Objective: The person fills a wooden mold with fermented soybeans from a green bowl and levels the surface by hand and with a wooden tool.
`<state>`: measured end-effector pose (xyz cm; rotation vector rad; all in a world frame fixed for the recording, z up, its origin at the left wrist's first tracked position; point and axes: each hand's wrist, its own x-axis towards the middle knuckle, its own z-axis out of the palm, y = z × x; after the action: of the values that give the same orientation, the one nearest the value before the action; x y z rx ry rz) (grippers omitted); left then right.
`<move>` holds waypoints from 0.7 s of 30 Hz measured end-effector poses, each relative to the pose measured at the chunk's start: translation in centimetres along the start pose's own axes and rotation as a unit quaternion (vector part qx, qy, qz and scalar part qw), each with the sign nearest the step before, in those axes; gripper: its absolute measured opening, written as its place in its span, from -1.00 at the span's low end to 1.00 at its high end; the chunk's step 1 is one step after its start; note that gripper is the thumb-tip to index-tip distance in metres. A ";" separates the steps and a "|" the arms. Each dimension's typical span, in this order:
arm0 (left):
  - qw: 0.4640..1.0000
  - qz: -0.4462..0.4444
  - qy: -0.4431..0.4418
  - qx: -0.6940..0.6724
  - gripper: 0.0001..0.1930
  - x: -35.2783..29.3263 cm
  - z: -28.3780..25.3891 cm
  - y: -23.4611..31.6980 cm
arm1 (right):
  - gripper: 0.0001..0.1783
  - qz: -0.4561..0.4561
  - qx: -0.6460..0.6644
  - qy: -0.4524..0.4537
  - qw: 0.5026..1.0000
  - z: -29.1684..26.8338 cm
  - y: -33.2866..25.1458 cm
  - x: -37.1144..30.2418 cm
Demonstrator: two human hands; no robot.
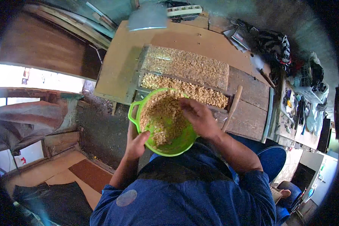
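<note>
The left hand (135, 145) grips the near left rim of a green bowl (182, 143), thumb over the edge, in front of the person's body. The right hand (199, 118) reaches in over the bowl's right side, its fingers bent at the crumbly tan mix (162, 107); whether they hold any, I cannot tell. The bowl hides part of the near edge of the tabletop (120, 69), where a long strip of similar mix (205, 94) lies, with flat slabs (184, 64) just beyond. A wooden stick (233, 105) stands in the way at the strip's right end. Far off are a clear plastic sheet (148, 17) and a power strip (184, 10); at right, a basket (309, 92). A white panel (29, 154) at left bears a red mark, too small to read.
</note>
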<state>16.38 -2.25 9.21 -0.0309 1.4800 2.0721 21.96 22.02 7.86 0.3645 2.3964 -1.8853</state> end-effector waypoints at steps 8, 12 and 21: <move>0.995 0.013 -0.031 0.093 -0.02 -0.7 2.3 -0.7 | -0.44 0.053 0.103 -0.018 0.993 7.8 0.7 1.1; 0.996 0.013 -0.021 0.089 -0.04 -0.8 1.1 -1.7 | -0.36 0.159 0.160 -0.212 0.951 7.3 -2.8 1.0; 0.999 -0.008 -0.026 -0.019 -0.08 -0.9 1.5 -2.1 | -0.60 0.316 0.497 -0.072 0.805 3.2 -3.9 0.4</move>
<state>18.62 -0.87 8.29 -0.0035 1.4049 2.0736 20.37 18.16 10.74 0.8712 0.7812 -2.4312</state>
